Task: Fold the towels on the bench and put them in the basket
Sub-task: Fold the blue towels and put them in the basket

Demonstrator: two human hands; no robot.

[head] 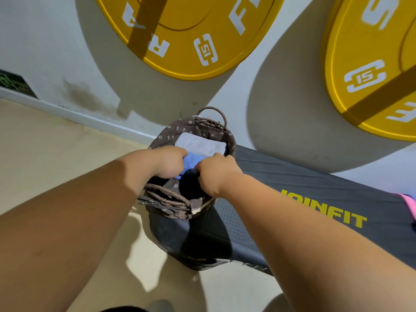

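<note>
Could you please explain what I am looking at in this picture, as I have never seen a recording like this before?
There is no machine here. The single picture comes from a wide-angle camera worn on a person's head, looking down along both bare arms. The left hand and the right hand each grip a blue towel and hold it at the mouth of the basket. The basket is woven, with a brown flowered lining, and it stands on the end of a dark padded bench. A white towel already lies flat inside it. On the wall behind are a yellow weight plate and a second yellow plate. Something pink shows at the right edge, but too little of it is visible to identify.
</note>
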